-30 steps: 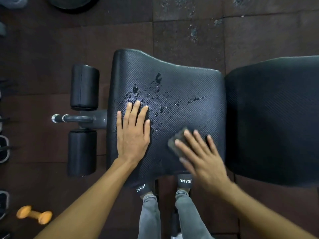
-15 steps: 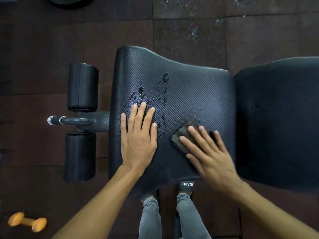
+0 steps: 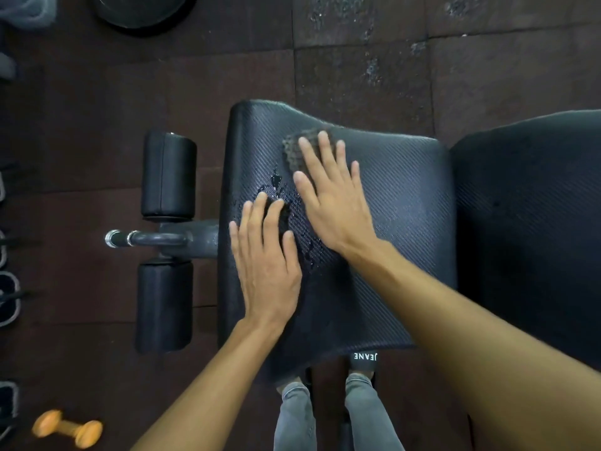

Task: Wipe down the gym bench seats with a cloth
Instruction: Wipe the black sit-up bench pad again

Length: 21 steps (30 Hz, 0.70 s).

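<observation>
The black textured bench seat [image 3: 400, 196] fills the middle of the head view. Wet droplets [image 3: 276, 183] sit on its left half. My right hand [image 3: 331, 193] lies flat with spread fingers, pressing a dark grey cloth [image 3: 294, 148] onto the seat near its far edge. The cloth shows only past my fingertips. My left hand [image 3: 265, 258] rests flat on the seat's left part, fingers apart, holding nothing, its fingertips at the wet patch.
The black backrest pad [image 3: 533, 222] adjoins the seat on the right. Two black foam rollers [image 3: 169, 175] on a grey metal bar [image 3: 153, 239] stick out left. An orange dumbbell [image 3: 66, 429] lies on the rubber floor at the lower left, a weight plate [image 3: 143, 11] at the top.
My right hand has slid the cloth from the seat's near middle up and left to the far edge, and droplets along that path are gone. My left hand has stayed in place.
</observation>
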Available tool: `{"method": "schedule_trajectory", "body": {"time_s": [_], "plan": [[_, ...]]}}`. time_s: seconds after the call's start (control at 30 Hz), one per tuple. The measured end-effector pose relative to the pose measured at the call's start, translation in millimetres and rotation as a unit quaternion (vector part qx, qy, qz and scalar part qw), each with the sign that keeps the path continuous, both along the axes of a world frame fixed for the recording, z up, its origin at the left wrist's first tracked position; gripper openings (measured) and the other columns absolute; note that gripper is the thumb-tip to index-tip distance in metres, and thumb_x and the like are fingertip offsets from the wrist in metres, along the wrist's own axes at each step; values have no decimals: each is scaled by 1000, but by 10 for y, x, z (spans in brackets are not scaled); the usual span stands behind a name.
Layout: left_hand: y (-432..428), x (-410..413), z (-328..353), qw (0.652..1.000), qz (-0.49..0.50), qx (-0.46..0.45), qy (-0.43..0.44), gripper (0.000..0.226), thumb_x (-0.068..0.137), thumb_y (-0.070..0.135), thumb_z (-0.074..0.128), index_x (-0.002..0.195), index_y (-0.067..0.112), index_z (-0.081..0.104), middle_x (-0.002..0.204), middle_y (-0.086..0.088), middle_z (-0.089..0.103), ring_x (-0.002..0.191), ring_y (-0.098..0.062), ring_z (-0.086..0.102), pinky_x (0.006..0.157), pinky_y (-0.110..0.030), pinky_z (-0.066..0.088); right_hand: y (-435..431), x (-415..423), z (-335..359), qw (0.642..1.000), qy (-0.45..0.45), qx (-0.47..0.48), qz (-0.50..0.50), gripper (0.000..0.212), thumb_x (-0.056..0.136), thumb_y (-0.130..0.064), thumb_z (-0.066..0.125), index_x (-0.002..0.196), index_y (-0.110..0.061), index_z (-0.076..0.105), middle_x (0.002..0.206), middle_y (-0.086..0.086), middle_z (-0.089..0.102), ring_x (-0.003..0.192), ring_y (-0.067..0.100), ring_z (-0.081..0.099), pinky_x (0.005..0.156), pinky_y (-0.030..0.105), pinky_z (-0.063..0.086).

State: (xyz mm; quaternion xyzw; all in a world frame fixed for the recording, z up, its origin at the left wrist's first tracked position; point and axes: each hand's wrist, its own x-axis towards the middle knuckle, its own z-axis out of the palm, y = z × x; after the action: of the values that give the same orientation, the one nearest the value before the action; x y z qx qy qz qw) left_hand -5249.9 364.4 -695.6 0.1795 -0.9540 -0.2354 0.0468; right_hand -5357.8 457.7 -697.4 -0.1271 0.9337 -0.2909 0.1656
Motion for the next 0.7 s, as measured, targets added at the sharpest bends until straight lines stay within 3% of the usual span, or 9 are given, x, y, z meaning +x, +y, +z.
{"method": "schedule_trajectory", "body": {"time_s": [0.07, 0.13, 0.23, 0.3, 0.37, 0.57, 0.7], "plan": [[90, -218, 139, 999, 33, 27, 28, 44, 100, 19, 40, 143, 15, 42, 158, -1, 30, 149, -18, 18, 123, -46, 7, 266, -9, 81, 996, 7, -58, -73, 53, 107, -40, 27, 158, -30, 16, 167, -6, 5, 154, 13, -1, 123, 40, -7], [244, -567, 244, 999, 5, 27, 28, 44, 101, 21, 35, 144, 15, 41, 158, -2, 28, 149, -19, 16, 123, -45, 4, 630, 17, 43, 988, 37, -2, -150, 52, 107, -37, 29, 157, -27, 23, 167, -4, 9, 154, 15, 3, 123, 43, -6], [526, -1087, 173, 996, -53, -31, -56, 54, 103, 35, 28, 153, 13, 24, 163, -6, 13, 151, -23, 3, 122, -48, -1, 1007, 139, -137, 985, 12, 108, -134, 54, 107, -42, 25, 158, -30, 14, 168, -6, 2, 154, 14, -6, 123, 48, -7], [619, -1237, 11, 989, -33, -61, -129, 66, 103, 46, 21, 155, 9, 7, 164, -9, -1, 151, -24, -7, 121, -48, -7, 1060, 205, -267, 984, 16, 132, -118, 55, 106, -45, 22, 158, -35, 8, 167, -9, -2, 153, 12, -9, 124, 49, -6], [605, -1207, -143, 984, -35, -105, -143, 70, 102, 49, 19, 155, 8, -1, 164, -10, -5, 151, -24, -9, 121, -47, -9, 1059, 220, -340, 981, 35, 144, -126, 55, 106, -46, 22, 158, -37, 7, 167, -10, -1, 153, 11, -8, 124, 47, -4], [105, -1403, -232, 977, -120, -151, -88, 65, 102, 43, 23, 155, 9, 7, 164, -8, 6, 151, -21, 0, 123, -45, -1, 1063, 231, -380, 979, 61, 139, -136, 56, 103, -49, 21, 157, -37, 12, 167, -11, 5, 153, 11, -2, 124, 46, 0], [-386, -1708, -179, 985, -67, -125, -101, 66, 102, 43, 24, 156, 9, 8, 164, -8, 5, 151, -22, 0, 123, -44, -2, 1048, 240, -393, 978, 65, 141, -141, 57, 103, -49, 19, 157, -37, 10, 167, -11, 3, 154, 11, -2, 124, 45, -2]]}}
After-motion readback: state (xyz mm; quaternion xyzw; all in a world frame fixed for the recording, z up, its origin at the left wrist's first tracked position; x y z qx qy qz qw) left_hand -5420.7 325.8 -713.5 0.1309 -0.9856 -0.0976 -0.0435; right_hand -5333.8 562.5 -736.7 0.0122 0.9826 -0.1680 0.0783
